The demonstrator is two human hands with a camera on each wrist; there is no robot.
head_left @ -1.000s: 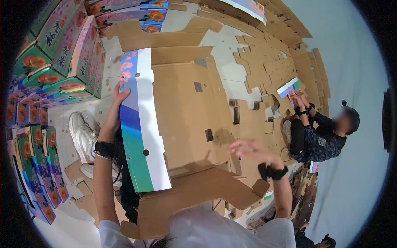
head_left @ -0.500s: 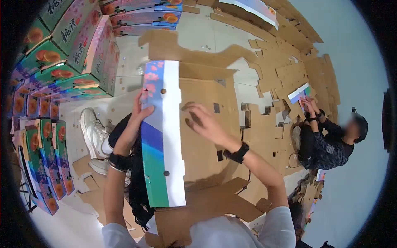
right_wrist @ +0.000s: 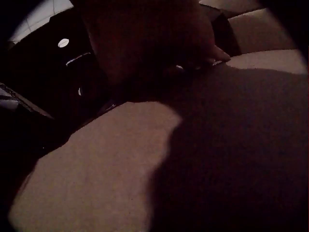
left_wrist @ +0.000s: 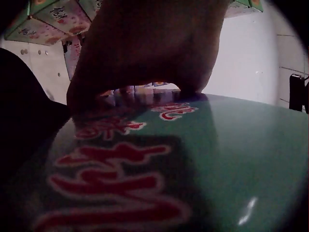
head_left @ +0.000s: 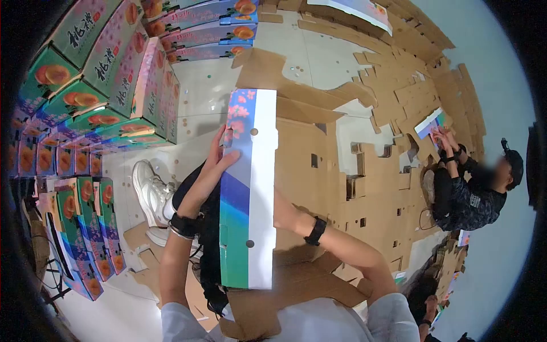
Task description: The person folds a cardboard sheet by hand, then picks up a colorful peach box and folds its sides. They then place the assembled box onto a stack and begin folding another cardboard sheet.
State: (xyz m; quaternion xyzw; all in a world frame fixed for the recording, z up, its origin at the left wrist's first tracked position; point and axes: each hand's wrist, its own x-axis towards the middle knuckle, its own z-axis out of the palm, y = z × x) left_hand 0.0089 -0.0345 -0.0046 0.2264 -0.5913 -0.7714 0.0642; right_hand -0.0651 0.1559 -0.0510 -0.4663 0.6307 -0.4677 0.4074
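Note:
An unfolded cardboard box (head_left: 302, 154) lies in front of me, its printed side wall (head_left: 236, 194) upright with a white strip along it. My left hand (head_left: 216, 168) grips that wall's outer side, thumb over the top edge; in the left wrist view the hand (left_wrist: 154, 43) lies against a green surface (left_wrist: 241, 145) with red lettering. My right hand (head_left: 288, 214) reaches in behind the white strip, its fingers hidden. In the dark right wrist view the hand (right_wrist: 149, 43) is over brown cardboard (right_wrist: 96, 164); its finger pose is unclear.
Printed boxes (head_left: 108, 74) are stacked at the left, with more standing below them (head_left: 85, 228). Flattened cardboard (head_left: 376, 194) covers the floor to the right, where another person (head_left: 473, 194) crouches with a printed piece. A white shoe (head_left: 149, 191) is beside my left arm.
The printed wall and my left hand have shifted right in the head view. My right hand has come in from the right, and its fingers have gone out of sight behind the white strip.

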